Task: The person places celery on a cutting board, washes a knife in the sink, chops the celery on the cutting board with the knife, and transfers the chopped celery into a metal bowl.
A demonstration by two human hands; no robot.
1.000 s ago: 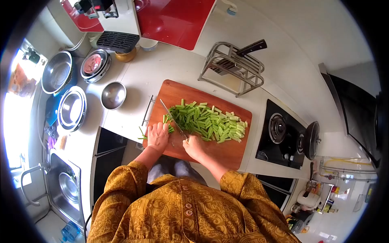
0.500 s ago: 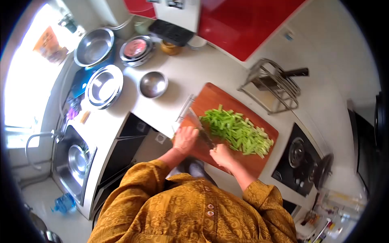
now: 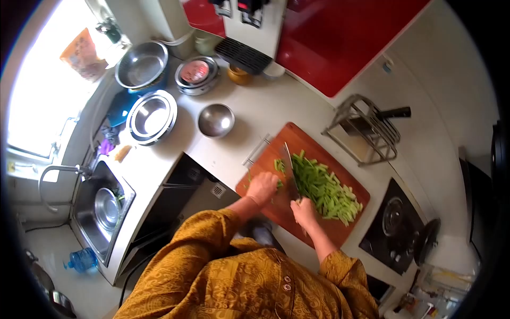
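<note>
A heap of chopped green celery (image 3: 330,190) covers the right part of a reddish-brown cutting board (image 3: 289,134). In my right hand (image 3: 305,211) is the handle of a kitchen knife (image 3: 289,169), its blade pointing away from me along the left side of the heap. My left hand (image 3: 262,187) is on the board left of the blade, fingers curled over some green stalks that show at its edges. My palm hides most of them. A few cut pieces (image 3: 279,165) lie just left of the blade.
Beyond the board stand a small steel bowl (image 3: 215,120) and a knife rack (image 3: 361,133). Stacked steel basins (image 3: 152,118) are at the left, near the sink (image 3: 85,212). To the board's right is a black gas stove (image 3: 390,223). A drawer handle (image 3: 257,150) sticks out by the board.
The view has shifted, so the counter sits lower and further right. The knife blade has turned more upright, and cut pieces now show on its left. Both hands stay at the board.
</note>
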